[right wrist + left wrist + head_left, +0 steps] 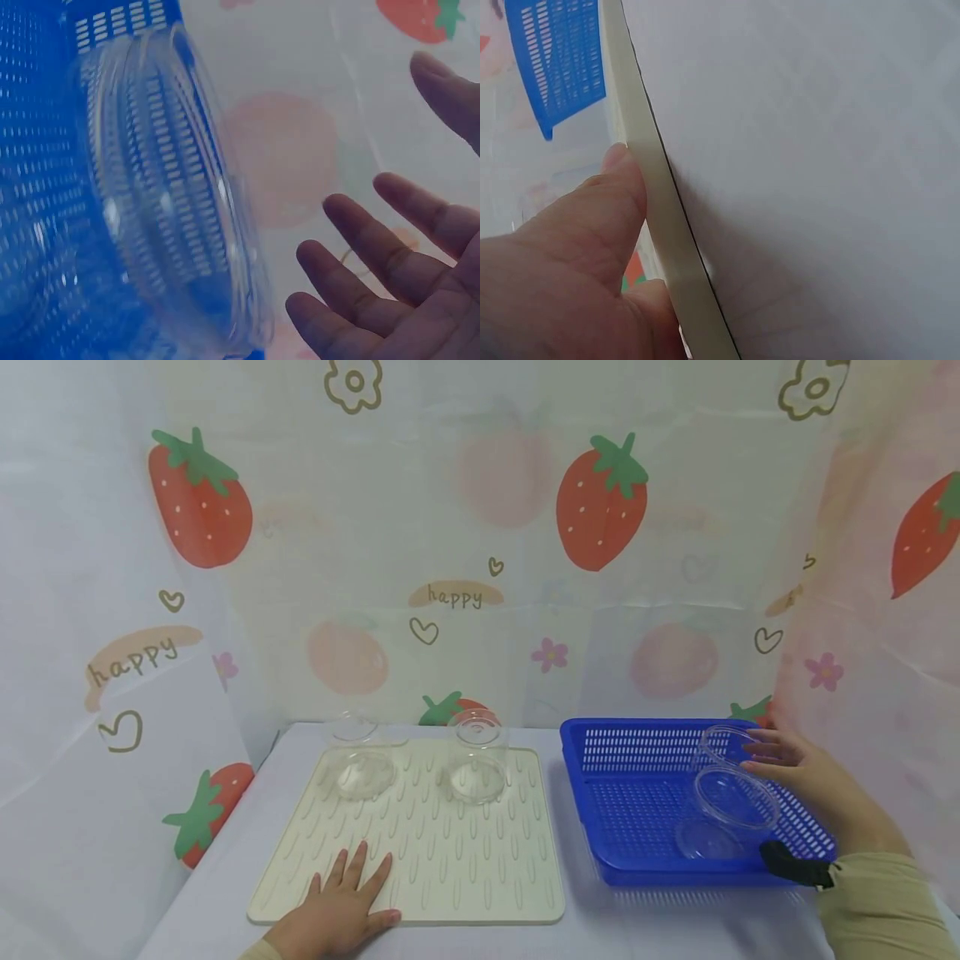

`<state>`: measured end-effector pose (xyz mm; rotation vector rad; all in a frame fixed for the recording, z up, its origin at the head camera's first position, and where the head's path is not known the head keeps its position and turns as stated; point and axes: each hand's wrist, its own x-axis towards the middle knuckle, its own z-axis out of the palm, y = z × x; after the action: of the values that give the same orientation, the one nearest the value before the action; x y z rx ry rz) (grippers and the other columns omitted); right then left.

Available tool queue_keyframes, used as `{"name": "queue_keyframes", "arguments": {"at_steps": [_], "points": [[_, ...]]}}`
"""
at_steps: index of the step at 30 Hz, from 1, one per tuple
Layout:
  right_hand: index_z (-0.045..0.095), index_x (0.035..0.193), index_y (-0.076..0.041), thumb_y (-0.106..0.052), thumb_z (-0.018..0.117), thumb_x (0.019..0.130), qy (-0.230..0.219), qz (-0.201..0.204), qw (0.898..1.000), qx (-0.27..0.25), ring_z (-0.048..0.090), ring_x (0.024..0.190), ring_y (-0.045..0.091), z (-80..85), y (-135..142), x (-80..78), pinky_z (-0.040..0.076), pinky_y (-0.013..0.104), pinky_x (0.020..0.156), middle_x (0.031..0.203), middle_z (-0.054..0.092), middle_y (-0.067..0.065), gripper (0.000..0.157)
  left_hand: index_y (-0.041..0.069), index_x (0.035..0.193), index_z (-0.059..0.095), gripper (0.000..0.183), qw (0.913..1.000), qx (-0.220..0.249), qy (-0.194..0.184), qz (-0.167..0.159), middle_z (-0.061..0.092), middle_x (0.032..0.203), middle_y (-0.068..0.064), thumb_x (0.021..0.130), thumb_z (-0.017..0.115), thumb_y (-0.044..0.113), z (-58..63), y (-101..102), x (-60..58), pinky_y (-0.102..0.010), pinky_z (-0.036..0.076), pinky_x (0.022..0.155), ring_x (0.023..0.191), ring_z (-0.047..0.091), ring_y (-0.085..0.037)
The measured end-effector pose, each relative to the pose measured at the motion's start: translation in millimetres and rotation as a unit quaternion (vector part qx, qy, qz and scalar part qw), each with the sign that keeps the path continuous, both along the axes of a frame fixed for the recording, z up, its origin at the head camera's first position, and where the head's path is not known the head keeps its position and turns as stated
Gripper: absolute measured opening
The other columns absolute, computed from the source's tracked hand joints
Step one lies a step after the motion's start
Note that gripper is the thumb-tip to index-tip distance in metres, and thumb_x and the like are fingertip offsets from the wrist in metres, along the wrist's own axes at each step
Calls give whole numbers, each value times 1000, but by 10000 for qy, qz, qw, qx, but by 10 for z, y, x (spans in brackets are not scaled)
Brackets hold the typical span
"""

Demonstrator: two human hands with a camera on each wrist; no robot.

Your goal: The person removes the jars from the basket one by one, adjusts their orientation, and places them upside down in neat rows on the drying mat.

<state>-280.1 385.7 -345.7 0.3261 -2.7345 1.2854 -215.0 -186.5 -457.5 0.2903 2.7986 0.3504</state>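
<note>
My left hand [341, 906] rests palm down on the near edge of a cream ridged mat [420, 893], fingers spread. In the left wrist view its thumb [592, 202] lies along the mat's edge. My right hand [798, 768] is over the right side of a blue basket [622, 872], fingers loosely extended. Inside the basket are two clear plastic cups, a nearer cup [738, 818] and a farther cup [720, 745] beside my fingertips. The right wrist view shows a gap between the fingers [360, 225] and a clear rim [225, 217].
Two more clear cups stand wide end down on the mat's far half, a left cup [365, 777] and a right cup [478, 777]. A white cloth [202, 893] covers the table. Printed curtains [465, 543] hang behind and at both sides.
</note>
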Motion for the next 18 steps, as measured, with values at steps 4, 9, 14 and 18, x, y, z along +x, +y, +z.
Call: {"name": "queue_keyframes", "arguments": {"at_steps": [4,9,14,18], "points": [[25,139,7,-26,58,91,-182,-187,9994,231,44,98,-10,-67,131,45,43,18,77,128,45,23,67,13,144,29,84,10000,-5,34,-18,8,149,-27,80,46,66,-12,-1,-3,-73,8,93,132,4,-52],[26,137,11,-26,56,92,-529,-198,9984,6,46,92,-12,-154,252,58,45,16,75,125,49,14,66,13,143,29,84,10000,23,53,-22,8,148,-27,80,46,65,-12,-2,-2,-73,8,93,132,5,-52],[22,133,19,-18,53,94,-1137,228,9910,-672,51,91,-13,-230,279,36,49,25,80,124,50,9,62,13,144,29,84,10000,27,31,-13,8,148,-27,80,46,65,-10,-4,2,-73,8,93,132,4,-52],[24,133,19,-17,54,93,-1361,396,9861,-866,53,92,-9,-244,246,19,50,29,81,127,49,15,62,13,144,28,84,10000,-8,54,-40,8,148,-27,81,46,65,-12,1,1,-73,8,93,132,5,-52]]}}
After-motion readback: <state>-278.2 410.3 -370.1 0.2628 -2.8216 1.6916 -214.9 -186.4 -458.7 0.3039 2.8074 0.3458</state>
